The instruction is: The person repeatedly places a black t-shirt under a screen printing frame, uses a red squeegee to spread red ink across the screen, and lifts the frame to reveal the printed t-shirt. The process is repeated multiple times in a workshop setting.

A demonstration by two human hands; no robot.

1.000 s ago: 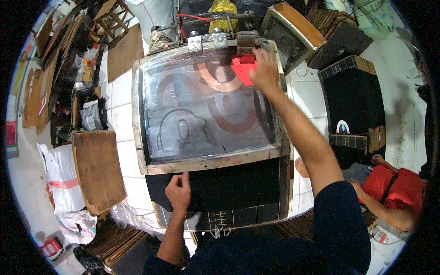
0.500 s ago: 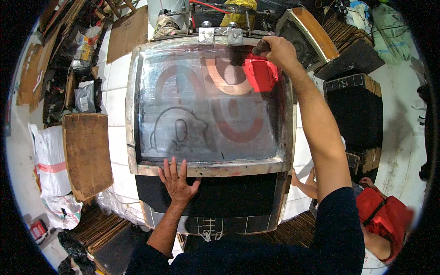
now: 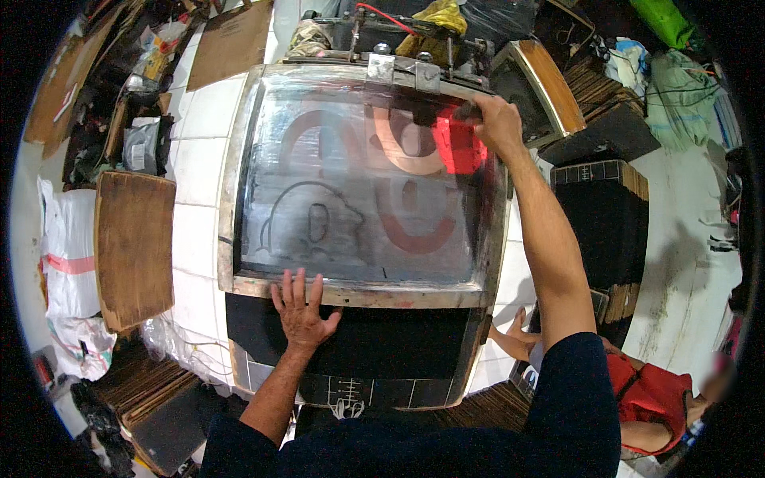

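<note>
A silk-screen printing frame [image 3: 225, 199] lies flat before me, its mesh showing curved band shapes and an animal outline. My left hand [image 3: 304, 319] is open, fingers spread, resting on the frame's near edge. At the far right corner my right hand [image 3: 500, 127] is closed around a dark squeegee [image 3: 468, 115], mostly hidden by the fingers. Bright red ink [image 3: 460, 147] lies on the mesh just below it. Under the near side of the frame shows a black board [image 3: 382, 338].
Metal hinge clamps [image 3: 381, 68] hold the frame's far edge. A wooden board [image 3: 135, 251] lies at left, and a stack of black boards [image 3: 598, 215] stands at right. A second framed screen [image 3: 530, 92] leans at far right. Someone in red clothing [image 3: 649, 398] is at lower right.
My right hand and the squeegee have come slightly nearer to me along the frame's right side. The left hand remains at the near edge. The whole view has shifted and tilted a little.
</note>
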